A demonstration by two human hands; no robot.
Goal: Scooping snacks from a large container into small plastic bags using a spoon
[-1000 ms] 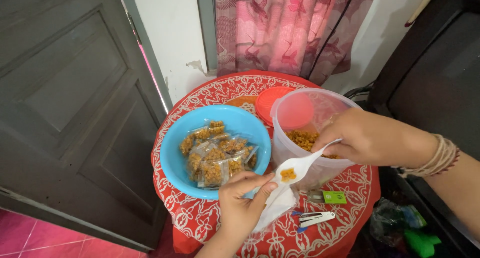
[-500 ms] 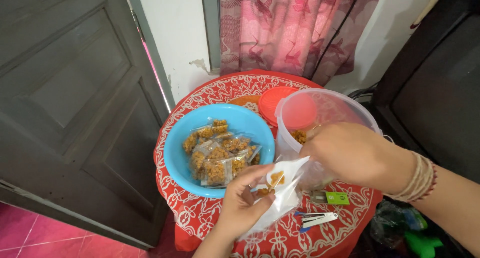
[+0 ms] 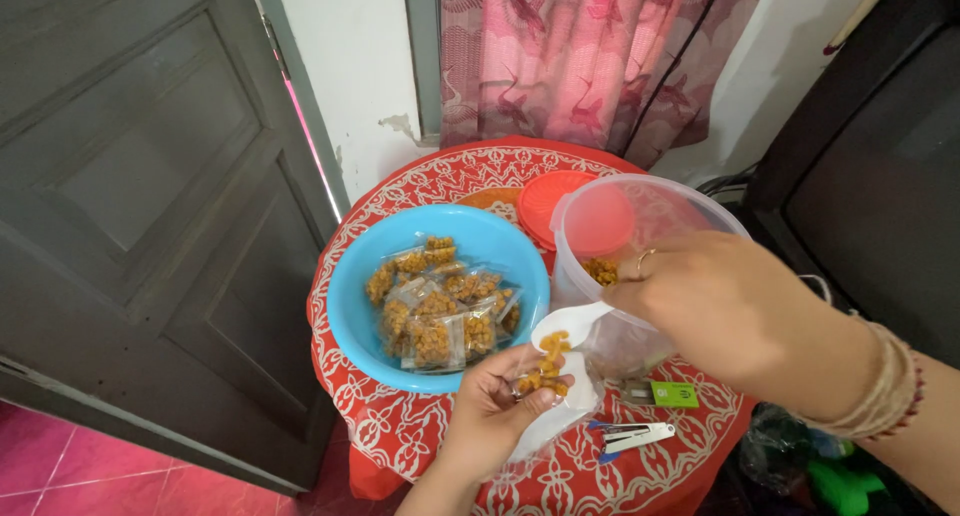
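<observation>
My right hand (image 3: 730, 311) holds a white plastic spoon (image 3: 562, 326) tipped over a small clear plastic bag (image 3: 560, 411), and yellow-brown snack pieces (image 3: 545, 371) spill from it into the bag's mouth. My left hand (image 3: 495, 411) grips that bag just in front of the blue bowl (image 3: 345, 311). The bowl holds several small sealed packets of the same snack (image 3: 435, 311). A large clear plastic tub (image 3: 640, 216) with more snack at its bottom stands behind my right hand.
All stands on a small round table with a red and white patterned cloth (image 3: 400, 426). An orange lid (image 3: 550, 201) lies behind the bowl. A stapler (image 3: 630, 438) and a small green box (image 3: 673, 394) lie near the front. A grey door (image 3: 150, 226) is at the left.
My right hand lifted the loaded spoon out of the tub, brought it down to the bag held in my left hand, and is tipping the snack pieces in.
</observation>
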